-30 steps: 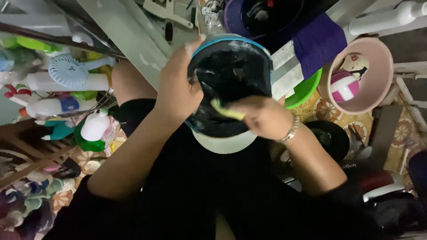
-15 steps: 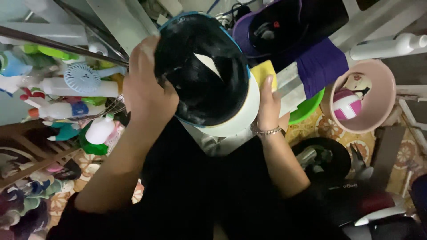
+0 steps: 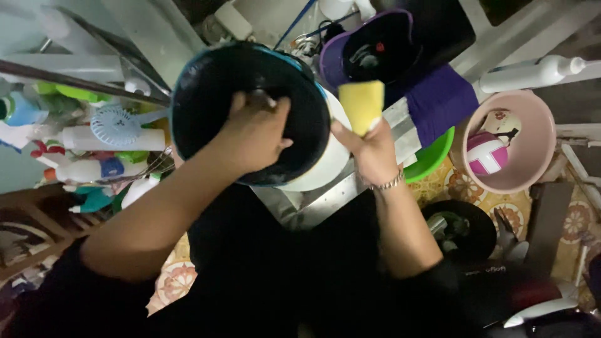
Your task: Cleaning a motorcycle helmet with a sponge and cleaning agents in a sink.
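My left hand (image 3: 253, 134) grips a round black pan (image 3: 206, 100) with a blue rim, the fingers spread across its dark surface. The pan is tilted toward me above a metal sink edge (image 3: 325, 200). A white bowl (image 3: 328, 159) shows just behind the pan's right side. My right hand (image 3: 366, 147), with a bracelet on the wrist, holds a yellow sponge (image 3: 362, 105) upright, just to the right of the pan and apart from it.
A pink basin (image 3: 538, 163) with small items stands at the right, a green bowl (image 3: 435, 159) beside the sink. Purple cloth (image 3: 441, 106) and a dark purple tub (image 3: 375, 50) lie behind. White bottles and a small blue fan (image 3: 116, 125) crowd the left shelf.
The pan has turned and shifted left in my left hand. My right hand came away from the pan and now lifts the yellow sponge clear beside it.
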